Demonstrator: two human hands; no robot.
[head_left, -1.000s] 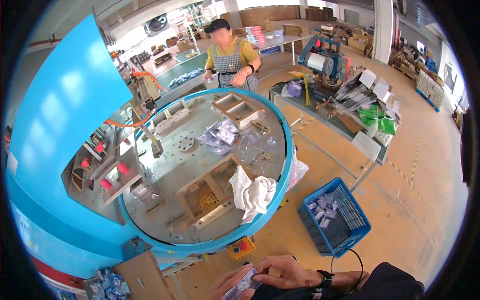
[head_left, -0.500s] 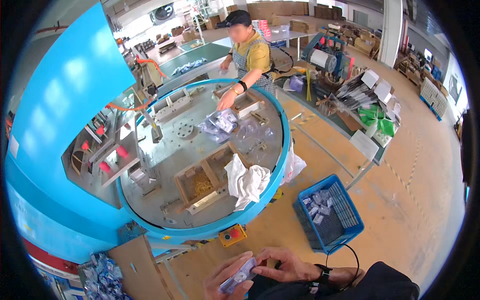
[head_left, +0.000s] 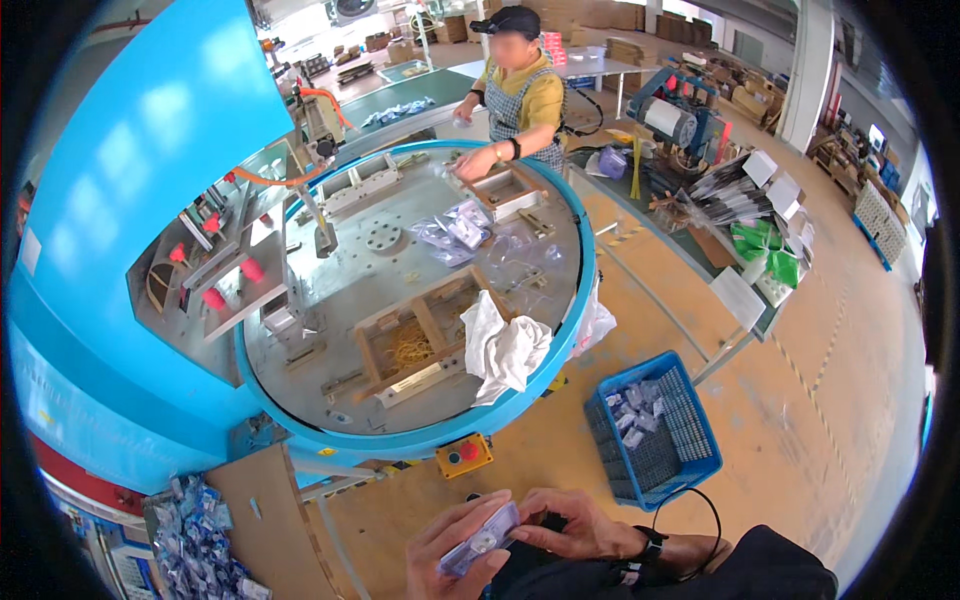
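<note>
My left hand [head_left: 440, 552] cradles a small, flat pack [head_left: 482, 540] of clear, glossy plastic, low in front of my body; the fingers lie along its far side and the thumb presses from the near side, so it sits tilted between them. There is a pale, rounded shape within. My right hand [head_left: 575, 530] is bent at the pack's right edge, thumb and forefinger curled toward it – whether they pinch the plastic I cannot tell. A black strap [head_left: 652, 545] circles that wrist, below a dark cloth sleeve [head_left: 765, 570].

Beyond my hands is a round turntable [head_left: 335, 285] of dull grey metal with a smooth blue rim. On it lies a wooden frame [head_left: 437, 312], boxy and divided, with thin yellow strands [head_left: 410, 347] tangled in one compartment; a crumpled white cloth [head_left: 500, 345] drapes over its right end. Behind that sit crinkled, see-through plastic packs [head_left: 455, 232], and a co-worker [head_left: 528, 95] in a checked apron reaches an arm over the far edge.

To my right, a blue lattice-walled crate [head_left: 697, 420] on the floor holds more small packs. To my left – beside a flat brown board [head_left: 262, 525] – is a heap of shiny bluish packs [head_left: 195, 540].
</note>
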